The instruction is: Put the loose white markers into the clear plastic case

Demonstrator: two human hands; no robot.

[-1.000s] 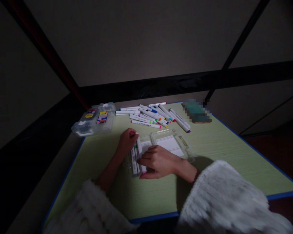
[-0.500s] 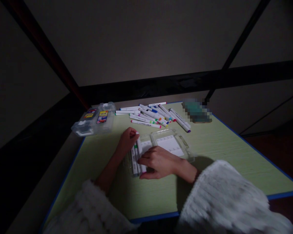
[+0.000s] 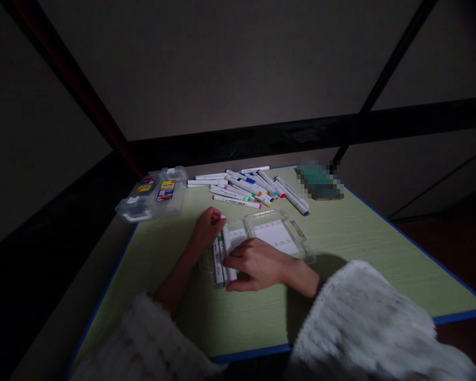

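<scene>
The green bench [image 3: 360, 254] with the blue edge fills most of what I see, and the room around it is very dark. My two white woolly sleeves [image 3: 360, 317] come in from the bottom. In the middle of the bench lies the open case [image 3: 289, 233] of clear plastic, with its lid folded out to the right. At the far left corner lies a closed case [image 3: 154, 193] with coloured labels, well apart from it. Behind the open case the loose markers [image 3: 246, 188] lie in a heap. To the right of them is a teal thing [image 3: 319, 182], which is blurred.

I judge that I am at the step of laying markers side by side into the tray of the open case. The row of markers [image 3: 222, 259] is in its left half, between my hands. My left hand [image 3: 206, 230] is bent at the wrist, with the fingers curled in at the far ends of the row. Whether they really pinch one marker, I cannot tell in this light. My right hand [image 3: 259, 262] lies low and flat, the fingers pressed together, the tips touching the outer marker. The next move, I think, asks for the row to be pushed straight and tight, so that free place remains beside it.
</scene>
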